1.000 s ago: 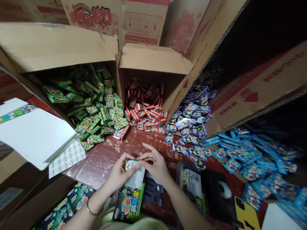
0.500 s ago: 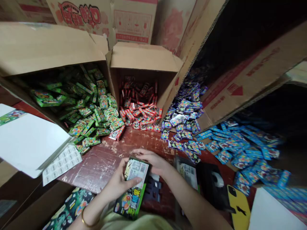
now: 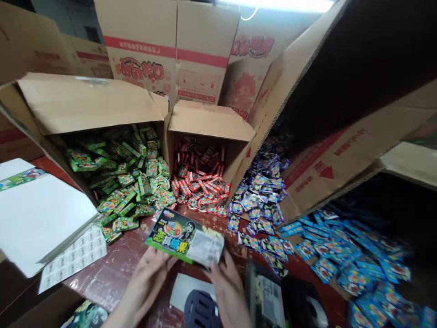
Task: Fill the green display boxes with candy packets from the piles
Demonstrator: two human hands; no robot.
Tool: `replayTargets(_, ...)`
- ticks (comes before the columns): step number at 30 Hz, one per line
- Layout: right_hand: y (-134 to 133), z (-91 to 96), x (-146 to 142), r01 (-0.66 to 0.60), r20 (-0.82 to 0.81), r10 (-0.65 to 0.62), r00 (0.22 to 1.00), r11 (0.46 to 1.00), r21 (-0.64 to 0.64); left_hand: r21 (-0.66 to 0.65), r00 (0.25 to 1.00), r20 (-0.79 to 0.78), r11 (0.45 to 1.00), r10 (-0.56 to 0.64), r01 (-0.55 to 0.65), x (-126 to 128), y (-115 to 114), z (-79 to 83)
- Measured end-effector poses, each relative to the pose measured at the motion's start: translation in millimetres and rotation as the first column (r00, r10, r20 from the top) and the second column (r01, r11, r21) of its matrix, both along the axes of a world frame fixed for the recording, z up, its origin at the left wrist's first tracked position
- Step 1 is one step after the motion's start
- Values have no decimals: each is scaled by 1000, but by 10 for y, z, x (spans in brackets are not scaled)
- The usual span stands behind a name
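Note:
A flat green and black printed box [image 3: 180,237] with a white label at its right end is held level above the red tabletop [image 3: 116,269]. My left hand [image 3: 145,280] supports it from below at the left. My right hand [image 3: 227,284] grips its right end. Behind it lie heaps of small packets: green ones [image 3: 133,175], red ones [image 3: 200,180], purple ones [image 3: 261,196] and blue ones [image 3: 344,246].
Tipped cardboard cartons [image 3: 88,102] spill the packets onto the table. A white sheet stack [image 3: 37,216] and a sticker sheet [image 3: 73,257] lie at left. A black tape dispenser [image 3: 303,303] and a black slotted object [image 3: 201,310] sit near the front edge. More cartons [image 3: 170,50] stand behind.
The box was standing on end near my lap with both hands at its top flap. It is now turned flat and lifted forward over the table. The camera has tilted up.

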State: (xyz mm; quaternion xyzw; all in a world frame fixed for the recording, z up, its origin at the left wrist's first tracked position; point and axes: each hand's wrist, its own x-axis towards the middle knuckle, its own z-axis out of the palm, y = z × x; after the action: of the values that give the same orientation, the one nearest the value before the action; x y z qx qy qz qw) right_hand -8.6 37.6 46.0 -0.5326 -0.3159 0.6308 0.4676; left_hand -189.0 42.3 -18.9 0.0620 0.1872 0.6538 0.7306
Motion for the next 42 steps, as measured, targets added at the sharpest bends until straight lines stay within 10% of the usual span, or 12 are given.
replayTargets(3,-131,21,-25,-35,185,10,983,990,134,-223,907,-421,968,13,-117,112,31,203)
replayTargets(6,103,346,-130,-82,371,-33,928,953,292,58,680,-732,990,-43,126,142,-110,287)
replayTargets(9,441,553,-201,-237,357,193,914,968,81,211,543,-839,921,-1,327,176,-296,211)
replayTargets(12,536,441,-198,-162,286,183,940,982,-96,148,545,-837,940,-45,306,232,-372,111)
replayTargets(14,431,285,-201,-12,395,-30,918,994,104,100,608,-791,965,-71,241,264,-364,63)
replayTargets(17,156,92,-243,-24,511,-382,770,783,621,92,657,-753,983,-37,161,287,-337,3)
replayTargets(20,-69,-37,-297,-185,572,-405,713,678,712,127,589,-808,975,-5,182,294,-337,-40)
replayTargets(23,-139,-154,-302,-136,570,-329,753,770,624,127,480,-877,971,14,203,291,-306,-31)
replayTargets(27,-69,-255,-246,-69,515,-221,828,871,486,131,536,-844,968,-5,216,263,-130,40)
replayTargets(33,-45,-239,-253,-70,423,-165,891,870,487,275,567,-804,958,180,85,252,22,37)
replayTargets(42,86,82,-186,-94,367,26,930,981,169,61,692,-714,974,-110,218,144,-42,245)
